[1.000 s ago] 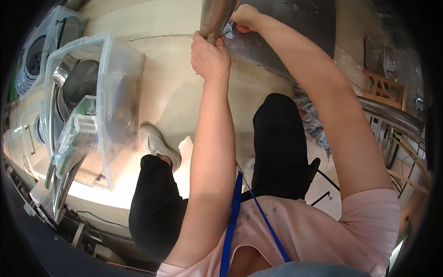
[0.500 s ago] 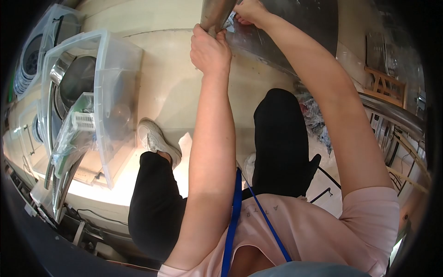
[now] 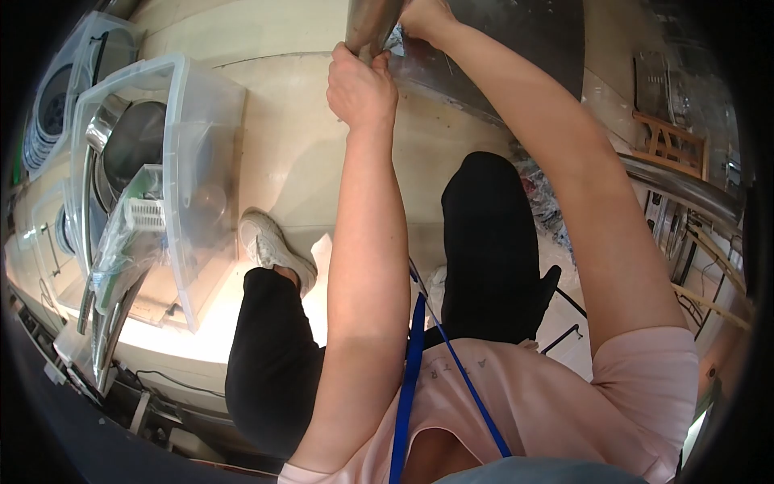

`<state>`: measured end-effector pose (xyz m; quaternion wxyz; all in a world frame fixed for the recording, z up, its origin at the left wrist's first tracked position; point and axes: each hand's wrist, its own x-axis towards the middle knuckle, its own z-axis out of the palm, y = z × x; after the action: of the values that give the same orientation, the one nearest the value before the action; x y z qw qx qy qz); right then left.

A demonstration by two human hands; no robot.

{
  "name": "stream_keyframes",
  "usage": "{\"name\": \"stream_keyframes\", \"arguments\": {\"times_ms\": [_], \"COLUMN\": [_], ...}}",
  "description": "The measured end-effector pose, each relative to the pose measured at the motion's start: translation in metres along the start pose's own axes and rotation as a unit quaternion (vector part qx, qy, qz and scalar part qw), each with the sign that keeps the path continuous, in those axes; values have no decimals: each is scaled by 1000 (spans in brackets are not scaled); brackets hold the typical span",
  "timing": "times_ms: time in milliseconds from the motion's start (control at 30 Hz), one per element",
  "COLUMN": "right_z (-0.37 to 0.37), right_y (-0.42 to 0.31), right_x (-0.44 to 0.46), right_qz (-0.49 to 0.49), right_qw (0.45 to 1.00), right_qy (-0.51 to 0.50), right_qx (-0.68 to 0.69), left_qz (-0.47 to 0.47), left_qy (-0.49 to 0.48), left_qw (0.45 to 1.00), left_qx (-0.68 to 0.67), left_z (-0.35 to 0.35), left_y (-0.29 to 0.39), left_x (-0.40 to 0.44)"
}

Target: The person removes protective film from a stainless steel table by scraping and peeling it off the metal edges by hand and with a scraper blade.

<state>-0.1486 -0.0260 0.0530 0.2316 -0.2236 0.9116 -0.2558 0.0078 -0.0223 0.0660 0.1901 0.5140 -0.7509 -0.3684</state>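
Note:
A grey metal tube [image 3: 371, 26] comes down from the top edge of the view. My left hand [image 3: 361, 87] is closed around its lower end, thumb and fingers wrapped on either side. My right hand [image 3: 427, 19] is at the top edge, just right of the tube. Its fingers look curled, but the tube and the frame edge hide most of them, so what they hold cannot be seen. Between the hands a small pale bluish scrap [image 3: 395, 40] shows beside the tube. A dark metal sheet [image 3: 524, 48] extends to the right, beneath my right forearm.
On the left stands a clear plastic bin [image 3: 173, 105] with a dark pan [image 3: 139, 145] and bagged items. Crumpled clear plastic [image 3: 544, 198] lies right of my knee. Further right are a metal rail [image 3: 685, 187] and a wooden rack [image 3: 671, 145]. My shoe [image 3: 274, 248] rests on the floor.
My right hand has moved left and slightly up against the tube, and its fingers are now more hidden. My left hand keeps its grip; the view has shifted slightly.

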Motion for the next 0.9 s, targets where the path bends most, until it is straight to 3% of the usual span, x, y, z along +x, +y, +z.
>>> {"name": "stream_keyframes", "arguments": {"times_ms": [67,100,133,200,300,400,467,533,633,733,900], "right_z": [-22,-15,-16,-9,11,8,12,6,4,12,17], "right_y": [-21,-13,-6,0,27,30,48,35,16,32,29], "right_x": [-39,-30,-30,-30,-18,-13,18,30,19,37,39], "right_qz": [-254,-288,-398,-326,-308,-162,-22,-1,18,-44,-81], "right_qw": [960,941,887,899,927,977,998,994,993,983,979], "right_qy": [64,46,-36,-123,-90,27,30,38,67,75,88], "right_qx": [-94,-173,-231,-265,-192,-134,42,-105,-93,-165,-164], "left_qz": [2,5,-3,-19,-14,-2,3,0,-10,-3,9], "left_qy": [-3,-3,-12,-26,-25,-10,-5,-7,-16,-13,-6], "left_qw": [1000,1000,1000,999,1000,1000,1000,1000,1000,1000,1000], "left_qx": [9,10,8,6,-1,-3,1,3,10,15,10], "left_z": [-1,-1,-2,-6,-8,-4,-1,-1,-2,-2,-3], "left_y": [-2,-1,1,3,5,1,-2,-2,0,-1,-2], "left_x": [0,0,1,0,0,0,0,1,2,2,3]}}
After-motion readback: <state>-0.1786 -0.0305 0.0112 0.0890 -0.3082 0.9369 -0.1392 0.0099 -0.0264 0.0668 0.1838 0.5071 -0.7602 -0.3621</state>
